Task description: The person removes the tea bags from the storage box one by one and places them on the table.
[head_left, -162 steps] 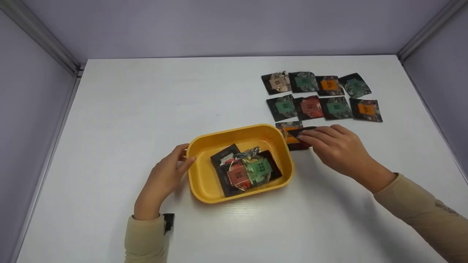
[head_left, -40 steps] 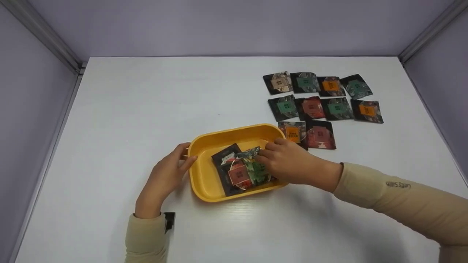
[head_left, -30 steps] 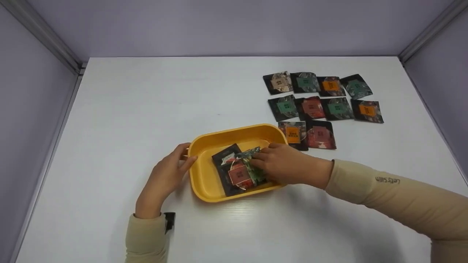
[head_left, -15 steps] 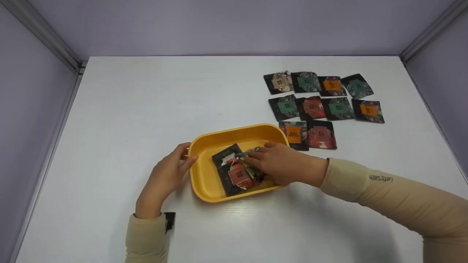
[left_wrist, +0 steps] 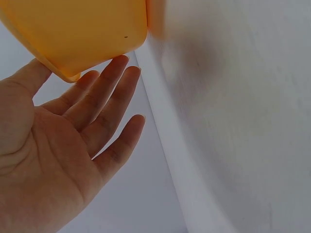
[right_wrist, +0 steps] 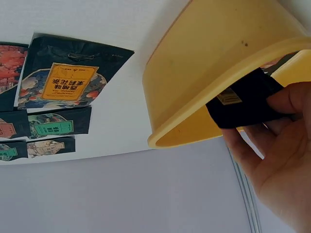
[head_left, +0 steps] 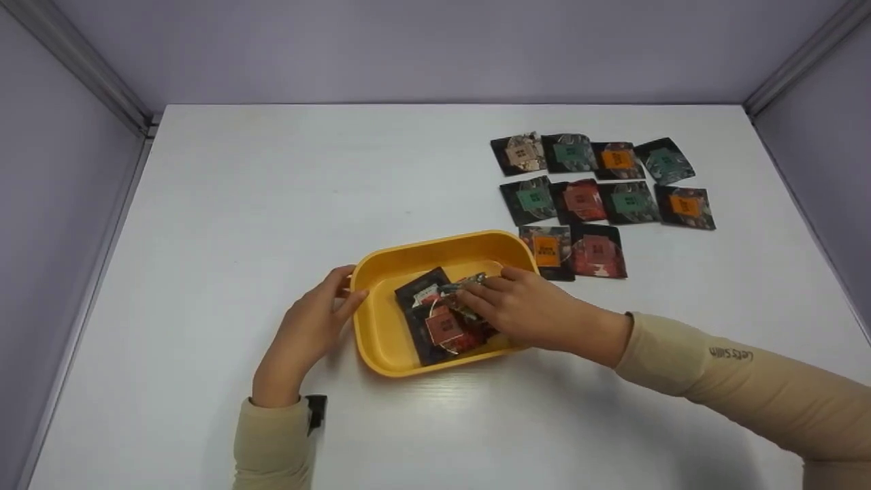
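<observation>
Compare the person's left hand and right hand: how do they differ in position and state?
The left hand grips one end of the yellow tray, whereas the right hand reaches in over the opposite end. The left hand holds no packet, whereas the right hand pinches a dark packet. Both are bare and extend from tan sleeves.

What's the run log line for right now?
left hand: holds yellow tray; right hand: pinches dark packet inside tray; table: ten packets, three rows
</observation>
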Motion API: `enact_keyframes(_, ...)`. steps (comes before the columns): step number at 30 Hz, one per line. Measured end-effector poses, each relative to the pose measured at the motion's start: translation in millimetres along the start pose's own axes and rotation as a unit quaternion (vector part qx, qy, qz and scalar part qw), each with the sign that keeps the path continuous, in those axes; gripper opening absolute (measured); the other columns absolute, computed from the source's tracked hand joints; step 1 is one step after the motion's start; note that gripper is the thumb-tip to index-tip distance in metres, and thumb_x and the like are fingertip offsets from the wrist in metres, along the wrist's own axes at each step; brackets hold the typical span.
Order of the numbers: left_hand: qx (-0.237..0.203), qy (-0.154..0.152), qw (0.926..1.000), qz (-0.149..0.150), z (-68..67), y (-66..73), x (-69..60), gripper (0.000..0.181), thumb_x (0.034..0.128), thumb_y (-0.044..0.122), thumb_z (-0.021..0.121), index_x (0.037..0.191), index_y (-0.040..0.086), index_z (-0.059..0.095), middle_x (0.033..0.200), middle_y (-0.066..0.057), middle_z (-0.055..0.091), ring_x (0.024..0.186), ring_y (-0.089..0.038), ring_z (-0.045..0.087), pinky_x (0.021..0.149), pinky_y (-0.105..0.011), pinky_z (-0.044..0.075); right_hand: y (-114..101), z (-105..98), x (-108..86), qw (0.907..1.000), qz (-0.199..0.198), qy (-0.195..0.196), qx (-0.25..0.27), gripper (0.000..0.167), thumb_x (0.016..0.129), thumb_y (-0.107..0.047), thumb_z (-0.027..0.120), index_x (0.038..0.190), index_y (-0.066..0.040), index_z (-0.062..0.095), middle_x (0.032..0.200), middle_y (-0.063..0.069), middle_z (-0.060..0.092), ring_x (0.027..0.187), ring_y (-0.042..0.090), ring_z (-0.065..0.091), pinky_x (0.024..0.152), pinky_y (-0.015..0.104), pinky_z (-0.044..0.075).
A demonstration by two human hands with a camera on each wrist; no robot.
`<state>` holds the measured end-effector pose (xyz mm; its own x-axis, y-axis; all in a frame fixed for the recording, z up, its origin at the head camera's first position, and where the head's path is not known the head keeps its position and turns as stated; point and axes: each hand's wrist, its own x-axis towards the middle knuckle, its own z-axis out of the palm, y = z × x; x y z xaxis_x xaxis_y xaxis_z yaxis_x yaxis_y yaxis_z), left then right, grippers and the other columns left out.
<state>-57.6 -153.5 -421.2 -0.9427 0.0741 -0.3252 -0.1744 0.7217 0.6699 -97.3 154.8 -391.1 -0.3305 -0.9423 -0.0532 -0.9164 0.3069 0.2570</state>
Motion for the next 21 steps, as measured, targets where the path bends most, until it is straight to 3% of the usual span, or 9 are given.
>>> enact_keyframes(7,0.001,0.003,1.0,0.0,0.0,-0.2,-0.3,0.053,0.1036,0.041,0.05,0.15,0.018,0.038,0.134,-0.012,0.057,0.122,-0.032,0.053,0.106,-0.053,0.041,0,-6,-18.8,0.9965,0.025,0.08,0.012,0.062,0.083,-0.014,0.082,0.139,-0.005,0.057,0.135,0.007,0.061,0.114,0.025,0.062,0.095,0.04,0.051)
enact_keyframes(14,0.002,0.004,1.0,0.005,-0.5,0.1,-1.2,0.052,0.104,0.039,0.05,0.15,0.017,0.039,0.134,-0.012,0.057,0.122,-0.032,0.053,0.105,-0.052,0.042,8,-14,-40.5,0.9805,0.068,0.178,0.046,0.055,0.083,0.002,0.076,0.135,-0.006,0.061,0.131,0.009,0.064,0.109,0.027,0.064,0.088,0.042,0.055)
enact_keyframes(17,0.005,0.004,1.0,0.005,-0.6,0.4,-1.2,0.052,0.1042,0.039,0.05,0.15,0.017,0.039,0.134,-0.013,0.057,0.122,-0.032,0.053,0.105,-0.052,0.042,12,-14,-49.0,0.9738,0.083,0.204,0.058,0.047,0.089,-0.001,0.071,0.134,-0.005,0.061,0.129,0.009,0.065,0.107,0.028,0.065,0.086,0.044,0.056)
enact_keyframes(21,0.005,0.003,1.0,0.003,-0.6,1.1,-1.1,0.053,0.104,0.04,0.05,0.15,0.018,0.038,0.134,-0.012,0.057,0.122,-0.032,0.053,0.106,-0.053,0.042,15,-13,-61.6,0.9696,0.111,0.209,0.062,0.034,0.1,-0.007,0.058,0.134,-0.006,0.061,0.125,0.008,0.067,0.104,0.028,0.066,0.088,0.045,0.055)
